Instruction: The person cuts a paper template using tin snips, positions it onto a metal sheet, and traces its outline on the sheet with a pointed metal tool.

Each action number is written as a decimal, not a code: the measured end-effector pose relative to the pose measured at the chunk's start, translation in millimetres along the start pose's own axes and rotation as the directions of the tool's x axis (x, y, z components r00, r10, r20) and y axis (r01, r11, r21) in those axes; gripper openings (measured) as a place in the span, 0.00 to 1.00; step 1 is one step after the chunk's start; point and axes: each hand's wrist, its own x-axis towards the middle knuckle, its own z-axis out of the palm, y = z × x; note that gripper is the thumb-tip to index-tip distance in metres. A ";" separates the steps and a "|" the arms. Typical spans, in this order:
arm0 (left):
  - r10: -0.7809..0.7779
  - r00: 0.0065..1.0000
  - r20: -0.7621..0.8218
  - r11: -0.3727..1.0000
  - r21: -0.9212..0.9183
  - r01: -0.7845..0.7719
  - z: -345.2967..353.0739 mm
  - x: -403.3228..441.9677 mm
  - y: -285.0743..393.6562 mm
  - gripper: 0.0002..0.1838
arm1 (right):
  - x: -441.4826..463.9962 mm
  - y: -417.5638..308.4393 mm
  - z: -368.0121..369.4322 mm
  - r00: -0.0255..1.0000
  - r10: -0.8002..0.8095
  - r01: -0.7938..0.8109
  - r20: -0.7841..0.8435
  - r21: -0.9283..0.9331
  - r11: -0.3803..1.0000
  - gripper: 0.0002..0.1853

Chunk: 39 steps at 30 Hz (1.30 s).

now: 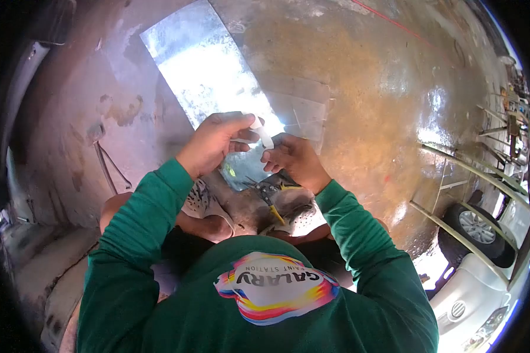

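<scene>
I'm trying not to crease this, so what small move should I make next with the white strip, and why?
I'd probably ease your right hand slightly away from your left hand, just enough to straighten the white strip. It looks curved between your fingers, and both hands are at it, so a gentle pull seems safer than folding.

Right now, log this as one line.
left hand: pinching thin white strip; right hand: at strip's nearer end; shiny rectangular metal sheet: flat on concrete floor; yellow-handled hand tool: near sheet
</scene>
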 end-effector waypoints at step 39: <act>0.249 0.953 -0.171 0.960 0.170 -0.221 -8.0 10.0 -13.3 0.24 | -3.6 -6.1 -4.6 0.779 -0.615 0.234 -0.122 -0.853 0.466 0.16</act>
